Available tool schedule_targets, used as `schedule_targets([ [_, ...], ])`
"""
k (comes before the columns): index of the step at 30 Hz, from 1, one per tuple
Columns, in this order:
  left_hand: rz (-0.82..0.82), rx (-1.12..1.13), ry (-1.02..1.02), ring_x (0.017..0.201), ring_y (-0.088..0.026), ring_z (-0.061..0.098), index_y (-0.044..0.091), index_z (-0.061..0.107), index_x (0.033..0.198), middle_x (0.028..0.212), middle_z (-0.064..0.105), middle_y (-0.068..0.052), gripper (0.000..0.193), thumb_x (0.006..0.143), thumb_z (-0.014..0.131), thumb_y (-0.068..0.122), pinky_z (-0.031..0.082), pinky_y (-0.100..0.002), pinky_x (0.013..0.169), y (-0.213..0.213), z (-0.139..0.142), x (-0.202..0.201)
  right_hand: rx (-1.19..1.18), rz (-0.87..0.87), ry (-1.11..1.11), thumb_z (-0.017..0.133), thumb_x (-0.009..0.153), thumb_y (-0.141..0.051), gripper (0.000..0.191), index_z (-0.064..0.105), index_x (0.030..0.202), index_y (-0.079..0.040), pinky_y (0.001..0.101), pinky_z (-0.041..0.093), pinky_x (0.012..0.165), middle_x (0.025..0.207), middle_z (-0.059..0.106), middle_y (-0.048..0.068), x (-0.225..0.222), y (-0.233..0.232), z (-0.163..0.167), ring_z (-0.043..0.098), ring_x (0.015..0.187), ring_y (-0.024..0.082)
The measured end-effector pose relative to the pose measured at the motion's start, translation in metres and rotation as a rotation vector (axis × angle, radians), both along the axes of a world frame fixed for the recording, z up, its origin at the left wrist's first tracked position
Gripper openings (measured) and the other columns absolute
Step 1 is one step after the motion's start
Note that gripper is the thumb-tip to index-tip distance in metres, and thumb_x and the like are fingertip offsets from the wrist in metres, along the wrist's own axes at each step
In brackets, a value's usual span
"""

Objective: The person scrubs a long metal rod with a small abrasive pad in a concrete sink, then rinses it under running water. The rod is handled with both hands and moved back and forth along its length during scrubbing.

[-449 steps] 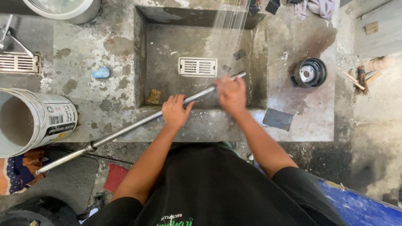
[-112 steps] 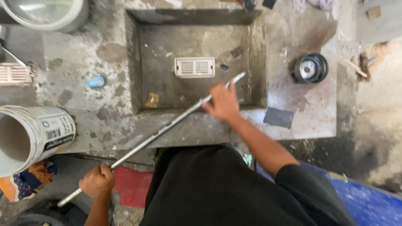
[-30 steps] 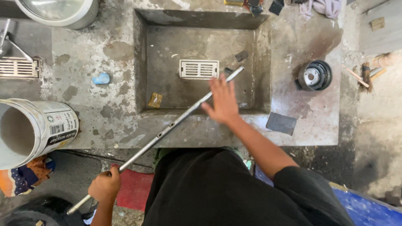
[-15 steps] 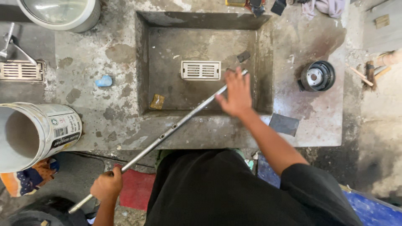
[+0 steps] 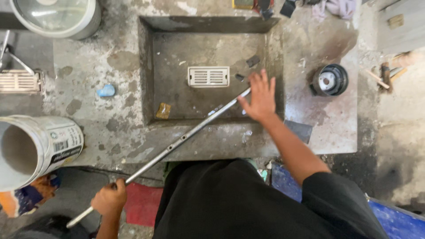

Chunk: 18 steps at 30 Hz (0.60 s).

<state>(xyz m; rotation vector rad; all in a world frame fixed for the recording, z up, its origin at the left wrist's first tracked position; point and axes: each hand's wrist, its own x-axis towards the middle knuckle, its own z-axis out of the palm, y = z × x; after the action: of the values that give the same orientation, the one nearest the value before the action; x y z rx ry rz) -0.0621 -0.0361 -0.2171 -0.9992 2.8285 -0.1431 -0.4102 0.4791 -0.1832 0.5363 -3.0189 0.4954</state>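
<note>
A long thin metal rod with small holes lies slanted across a concrete sink, its upper end over the basin and its lower end off the counter's front edge. My left hand grips the rod near its lower end, below the counter. My right hand hovers with fingers spread at the rod's upper end, over the right side of the basin. A white slotted drain grate sits in the basin floor, with a small yellow-brown sponge at the basin's front left.
A white bucket lies on its side at the left. A round lidded container stands top left. On the counter lie a blue lump, a black round part and a dark square pad. A red mat lies on the floor.
My right hand has let go of the rod's upper end and spread its fingers. My left hand keeps its grip low on the rod, which it took between 15 and 3.7 seconds ago.
</note>
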Motion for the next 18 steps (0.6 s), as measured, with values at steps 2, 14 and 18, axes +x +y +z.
schedule_targets([
  [2, -0.030, -0.009, 0.076, 0.062, -0.038, 0.070, 0.011, 0.080, 0.076, 0.066, 0.070, -0.018, 0.056, 0.099, 0.058, 0.057, 0.056, -0.048, 0.072, 0.001, -0.002, 0.000, 0.024, 0.037, 0.003, 0.057, 0.091, -0.064, 0.086, 0.046, 0.147, 0.000, 0.0635, 0.006, 0.125, 0.155, 0.045, 0.020, 0.017, -0.028, -0.001, 0.019, 0.157, 0.041],
  [14, -0.057, -0.052, 0.060, 0.059, -0.036, 0.069, 0.013, 0.080, 0.077, 0.064, 0.069, -0.017, 0.056, 0.101, 0.059, 0.058, 0.054, -0.047, 0.072, 0.005, 0.001, 0.003, 0.016, 0.031, -0.036, 0.055, 0.096, -0.061, 0.075, 0.050, 0.145, -0.005, 0.0691, 0.004, 0.123, 0.154, 0.046, 0.018, 0.005, -0.012, 0.000, 0.023, 0.157, 0.039],
  [18, -0.073, -0.060, 0.155, 0.058, -0.036, 0.067, 0.012, 0.080, 0.079, 0.063, 0.068, -0.017, 0.055, 0.102, 0.058, 0.057, 0.051, -0.047, 0.072, 0.008, -0.001, 0.007, -0.018, -0.059, 0.009, 0.057, 0.097, -0.058, 0.070, 0.052, 0.140, -0.003, 0.0683, 0.006, 0.125, 0.150, 0.049, 0.018, -0.006, -0.008, 0.000, 0.021, 0.157, 0.041],
])
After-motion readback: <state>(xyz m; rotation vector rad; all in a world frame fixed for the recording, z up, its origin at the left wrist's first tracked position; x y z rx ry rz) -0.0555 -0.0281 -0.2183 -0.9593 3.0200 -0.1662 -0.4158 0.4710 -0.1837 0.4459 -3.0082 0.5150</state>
